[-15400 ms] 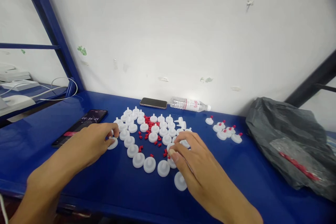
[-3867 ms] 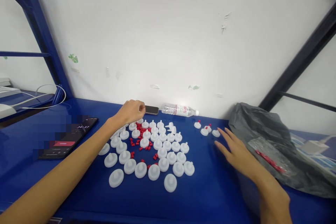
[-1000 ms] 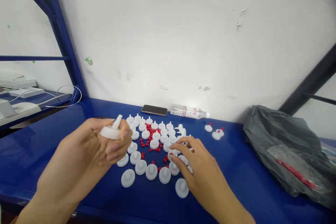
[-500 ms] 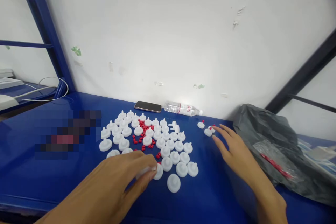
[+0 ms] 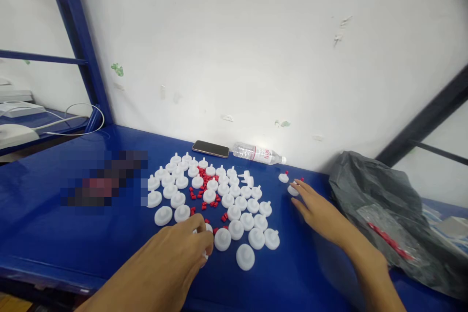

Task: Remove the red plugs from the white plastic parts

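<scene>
My left hand (image 5: 183,251) is closed at the front of a cluster of white round nozzle caps. A bit of a white nozzle cap (image 5: 205,255) shows at its fingertips; the rest of it is hidden. To the right, my right hand (image 5: 318,212) has its fingers apart and stretched over a white nozzle cap (image 5: 292,189), its fingertips at the cap's edge. A red tip (image 5: 302,180) shows just behind those fingers. Another white cap with a red tip (image 5: 283,177) stands farther back. Small red pieces (image 5: 208,175) lie scattered among the white caps (image 5: 241,203).
A phone (image 5: 210,148) and a clear plastic bottle (image 5: 258,153) lie along the wall. A dark grey bag (image 5: 360,180) rests at the right, with a clear packet of red pieces (image 5: 389,240) on it. Blue posts flank the blue table (image 5: 292,278).
The view has shifted slightly. My left hand has drawn back a little to the left, fingers curled more. My right hand's fingers have come down onto the white cap at the right.
</scene>
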`<move>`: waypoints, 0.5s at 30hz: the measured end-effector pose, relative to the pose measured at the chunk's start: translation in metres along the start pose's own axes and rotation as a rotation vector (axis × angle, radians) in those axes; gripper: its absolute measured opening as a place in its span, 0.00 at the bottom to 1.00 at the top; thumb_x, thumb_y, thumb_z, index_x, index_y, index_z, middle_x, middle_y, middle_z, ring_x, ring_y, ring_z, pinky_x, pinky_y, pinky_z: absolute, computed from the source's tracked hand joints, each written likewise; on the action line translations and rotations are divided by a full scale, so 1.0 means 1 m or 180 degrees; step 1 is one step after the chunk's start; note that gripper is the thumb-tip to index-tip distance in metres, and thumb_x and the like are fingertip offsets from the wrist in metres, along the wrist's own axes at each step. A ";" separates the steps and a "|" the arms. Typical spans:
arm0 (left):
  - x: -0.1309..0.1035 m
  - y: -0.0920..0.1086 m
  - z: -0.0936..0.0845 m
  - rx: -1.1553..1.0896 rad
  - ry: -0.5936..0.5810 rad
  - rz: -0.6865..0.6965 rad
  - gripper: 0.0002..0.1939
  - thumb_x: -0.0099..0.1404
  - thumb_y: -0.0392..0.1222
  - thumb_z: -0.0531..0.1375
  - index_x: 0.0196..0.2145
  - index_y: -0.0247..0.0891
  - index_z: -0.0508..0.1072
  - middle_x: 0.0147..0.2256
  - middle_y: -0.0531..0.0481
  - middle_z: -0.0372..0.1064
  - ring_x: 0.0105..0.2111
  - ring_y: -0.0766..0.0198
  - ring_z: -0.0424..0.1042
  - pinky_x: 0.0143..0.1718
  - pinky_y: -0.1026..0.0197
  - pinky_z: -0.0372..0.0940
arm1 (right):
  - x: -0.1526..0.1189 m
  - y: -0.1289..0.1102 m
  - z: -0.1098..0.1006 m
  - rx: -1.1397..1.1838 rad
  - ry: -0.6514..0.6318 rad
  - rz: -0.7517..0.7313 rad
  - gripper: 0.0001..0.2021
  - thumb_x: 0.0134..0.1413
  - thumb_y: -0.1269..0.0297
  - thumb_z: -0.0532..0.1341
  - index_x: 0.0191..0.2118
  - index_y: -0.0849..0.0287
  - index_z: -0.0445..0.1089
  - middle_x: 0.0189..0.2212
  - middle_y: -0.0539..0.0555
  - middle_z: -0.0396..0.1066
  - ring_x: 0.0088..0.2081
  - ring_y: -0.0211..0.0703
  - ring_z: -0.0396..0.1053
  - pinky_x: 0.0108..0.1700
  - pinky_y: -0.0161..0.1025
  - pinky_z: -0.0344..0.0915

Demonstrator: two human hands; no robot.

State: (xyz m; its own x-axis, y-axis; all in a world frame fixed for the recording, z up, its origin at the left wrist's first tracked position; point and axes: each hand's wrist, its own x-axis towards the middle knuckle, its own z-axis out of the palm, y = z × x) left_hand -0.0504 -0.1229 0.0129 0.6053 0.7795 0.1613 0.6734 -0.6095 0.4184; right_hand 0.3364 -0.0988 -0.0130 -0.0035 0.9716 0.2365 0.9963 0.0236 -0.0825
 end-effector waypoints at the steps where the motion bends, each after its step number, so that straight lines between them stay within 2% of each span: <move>1: 0.000 -0.002 0.003 0.0105 -0.0098 -0.0076 0.14 0.63 0.29 0.52 0.31 0.41 0.75 0.35 0.50 0.71 0.26 0.66 0.70 0.28 0.65 0.59 | -0.002 -0.003 -0.002 0.0043 0.0065 -0.0034 0.23 0.69 0.61 0.50 0.62 0.60 0.69 0.66 0.65 0.65 0.63 0.57 0.69 0.62 0.56 0.68; 4: 0.002 -0.005 0.006 0.0240 -0.0264 -0.0237 0.14 0.61 0.28 0.50 0.31 0.42 0.73 0.35 0.51 0.71 0.25 0.67 0.68 0.26 0.66 0.57 | -0.010 -0.016 -0.011 0.0284 0.0178 -0.0072 0.18 0.68 0.64 0.51 0.55 0.54 0.74 0.55 0.59 0.75 0.50 0.52 0.78 0.53 0.51 0.73; 7: 0.005 -0.008 0.005 -0.0050 -0.0056 -0.0235 0.13 0.64 0.30 0.50 0.28 0.41 0.71 0.32 0.52 0.69 0.25 0.68 0.67 0.29 0.67 0.60 | -0.016 -0.024 -0.019 0.0502 0.0343 0.0075 0.15 0.65 0.62 0.55 0.51 0.54 0.76 0.48 0.58 0.79 0.40 0.51 0.80 0.43 0.48 0.75; 10: 0.003 -0.010 0.003 -0.0128 0.0070 -0.0255 0.12 0.66 0.33 0.51 0.29 0.41 0.72 0.32 0.51 0.68 0.27 0.67 0.69 0.33 0.66 0.64 | -0.022 -0.023 -0.023 0.0500 0.0463 0.0355 0.14 0.63 0.59 0.57 0.46 0.52 0.78 0.39 0.55 0.82 0.36 0.52 0.81 0.38 0.46 0.74; 12: -0.001 -0.008 -0.001 0.0061 0.0071 -0.0340 0.11 0.65 0.33 0.53 0.34 0.42 0.75 0.34 0.50 0.70 0.27 0.65 0.71 0.33 0.65 0.66 | -0.027 -0.020 -0.025 0.0391 0.0467 0.0540 0.12 0.62 0.57 0.57 0.42 0.49 0.79 0.34 0.52 0.82 0.33 0.53 0.81 0.33 0.44 0.72; 15: -0.008 0.000 -0.010 0.0163 0.0214 -0.0359 0.17 0.65 0.32 0.53 0.44 0.46 0.78 0.40 0.46 0.73 0.31 0.61 0.74 0.35 0.62 0.68 | -0.034 -0.015 -0.027 0.0273 0.0420 0.0679 0.11 0.61 0.55 0.59 0.37 0.47 0.79 0.32 0.51 0.82 0.31 0.53 0.80 0.29 0.43 0.70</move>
State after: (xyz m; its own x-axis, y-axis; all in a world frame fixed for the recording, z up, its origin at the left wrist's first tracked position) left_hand -0.0599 -0.1275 0.0205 0.4959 0.8504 0.1761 0.7573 -0.5227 0.3915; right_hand 0.3239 -0.1382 0.0060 0.2228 0.9178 0.3286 0.9624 -0.1533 -0.2244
